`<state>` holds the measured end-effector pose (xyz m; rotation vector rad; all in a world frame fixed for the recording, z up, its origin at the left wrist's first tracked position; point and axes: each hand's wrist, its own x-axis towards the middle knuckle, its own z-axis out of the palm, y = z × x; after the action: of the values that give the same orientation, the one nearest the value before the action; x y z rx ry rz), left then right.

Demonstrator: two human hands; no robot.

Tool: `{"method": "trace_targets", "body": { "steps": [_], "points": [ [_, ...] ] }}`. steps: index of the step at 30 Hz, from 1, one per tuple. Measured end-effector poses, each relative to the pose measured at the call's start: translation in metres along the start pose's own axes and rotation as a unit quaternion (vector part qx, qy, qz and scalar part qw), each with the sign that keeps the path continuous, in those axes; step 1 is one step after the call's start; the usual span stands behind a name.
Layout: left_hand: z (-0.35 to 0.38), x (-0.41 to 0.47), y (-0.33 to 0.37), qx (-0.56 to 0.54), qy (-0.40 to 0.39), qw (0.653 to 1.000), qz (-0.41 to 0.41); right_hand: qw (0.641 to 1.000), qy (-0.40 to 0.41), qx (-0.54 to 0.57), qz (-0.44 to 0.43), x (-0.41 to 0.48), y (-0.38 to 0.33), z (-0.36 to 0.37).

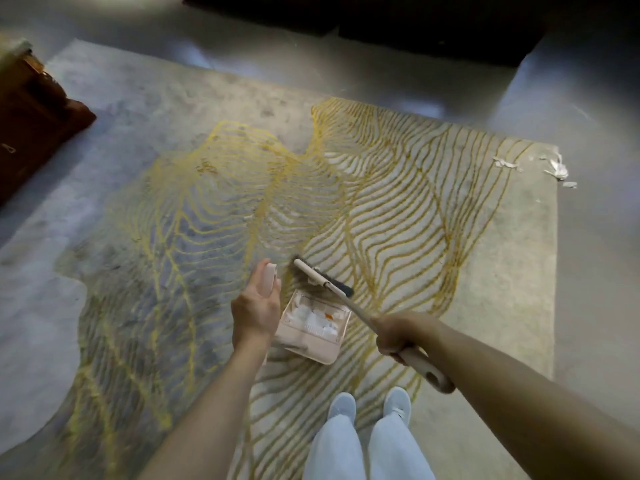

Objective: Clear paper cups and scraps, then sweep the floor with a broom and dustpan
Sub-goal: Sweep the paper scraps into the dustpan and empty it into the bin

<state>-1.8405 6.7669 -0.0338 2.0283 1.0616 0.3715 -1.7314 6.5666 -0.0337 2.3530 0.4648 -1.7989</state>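
Head view, looking down on a gold-veined rug [485, 271]. The left hand [256, 306] curls around the upright handle of the pink dustpan [311, 344]; only the handle's tip shows above the fingers, its shaft hidden behind the hand. The right hand [393, 336] grips the broom [313, 273] by its stick, bristles at the pan's mouth and blurred. White scraps [318, 322] lie in the pan; loose scraps [557, 168] lie at the rug's far right corner. Dark wooden furniture [31, 109] is cut off at the left edge.
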Motion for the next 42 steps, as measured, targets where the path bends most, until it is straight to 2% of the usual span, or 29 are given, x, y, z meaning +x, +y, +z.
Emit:
{"method": "trace_targets", "body": {
  "steps": [4,7,10,13,17,21,27,34,42],
  "points": [
    [-0.007,0.02,0.009,0.0,-0.017,1.0,0.015,0.998,-0.05,0.011,-0.032,-0.025,0.019,0.016],
    [-0.006,0.028,0.023,0.005,-0.041,0.998,0.04,0.989,-0.078,0.112,-0.055,-0.055,0.045,0.011],
    [0.001,0.026,0.04,-0.003,-0.072,0.996,0.059,0.985,-0.051,0.153,-0.061,-0.079,0.066,0.006],
    [0.01,0.031,0.061,-0.028,-0.077,0.994,0.074,0.986,-0.007,0.147,-0.073,-0.093,0.086,-0.003],
    [0.04,0.043,0.105,-0.055,-0.081,0.989,0.109,0.976,0.035,0.195,-0.089,-0.107,0.128,-0.029],
    [0.095,0.043,0.162,-0.056,-0.075,0.98,0.173,0.963,0.082,0.244,-0.086,-0.115,0.184,-0.058],
    [0.189,0.036,0.25,-0.067,-0.078,0.977,0.185,0.947,0.124,0.286,-0.071,-0.111,0.288,-0.107],
    [0.327,0.018,0.382,-0.062,-0.068,0.973,0.21,0.942,0.151,0.298,-0.029,-0.116,0.447,-0.177],
    [0.479,0.026,0.498,-0.039,-0.108,0.966,0.23,0.901,0.172,0.399,0.006,-0.099,0.588,-0.271]
  ]
}}
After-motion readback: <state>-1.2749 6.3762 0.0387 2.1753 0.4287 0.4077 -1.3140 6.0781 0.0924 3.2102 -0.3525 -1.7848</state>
